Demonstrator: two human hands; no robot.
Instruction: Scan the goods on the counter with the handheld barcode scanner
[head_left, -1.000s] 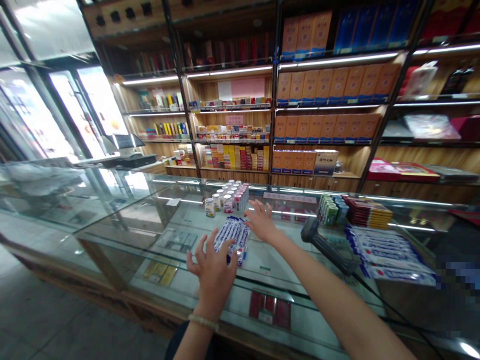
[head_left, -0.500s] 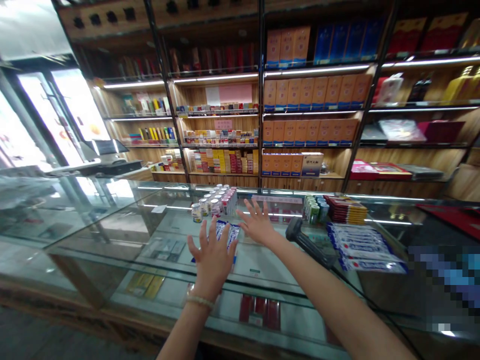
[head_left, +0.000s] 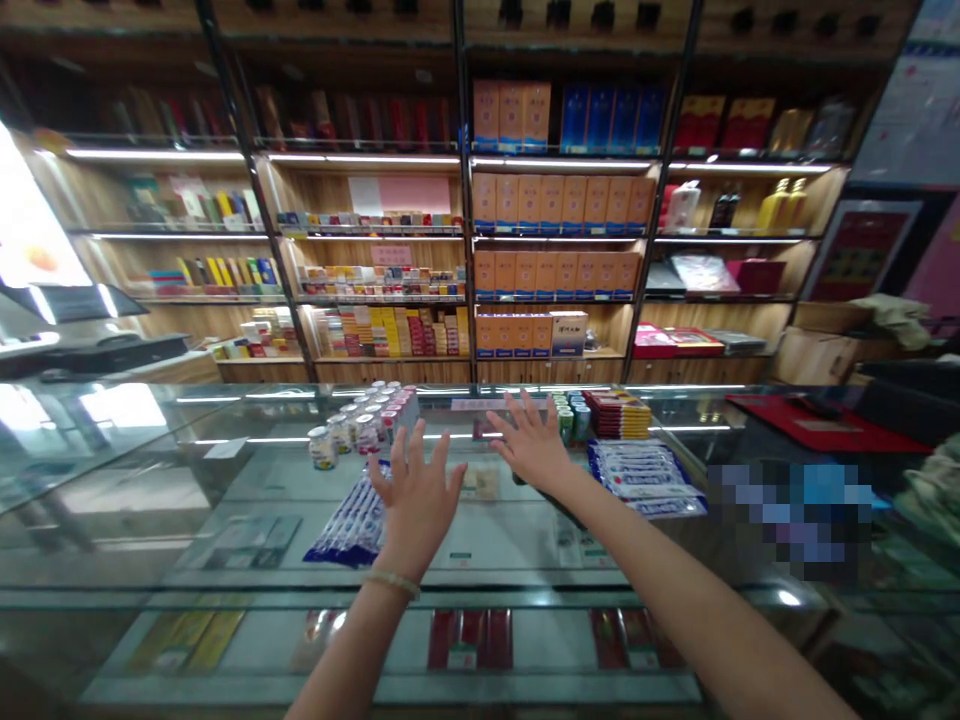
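Blue-and-white packets (head_left: 346,522), head view: long, slim, laid side by side in a slanting row on the glass counter (head_left: 510,545), just beside the left hand (head_left: 415,492), which hid part of their right edge. A second group of similar packets (head_left: 646,476) lay on the other side, beyond the right forearm (head_left: 660,560).

Left hand: open, fingers spread and slightly bent, back to the camera. Right hand (head_left: 532,447): also open, fingers fanned forward. No item showed between the fingers of either; both palms faced out of sight. Contact with the glass could not be confirmed.

Ahead of the left hand stood small white-lidded containers (head_left: 322,450), grouped in rows. Close past the right fingertips, green-and-white cylinders (head_left: 565,418) stood next to stacked red and yellow boxes (head_left: 616,414). Something dark sat partly hidden behind the right wrist, too covered to identify.

Step in hand, by my judgement: a free-handed pause or gesture over the counter, with no grasp under way. Any pick-up from that pose would have called for lowered, closing fingers, and a flat approach to the slim packets, clear of the upright containers.
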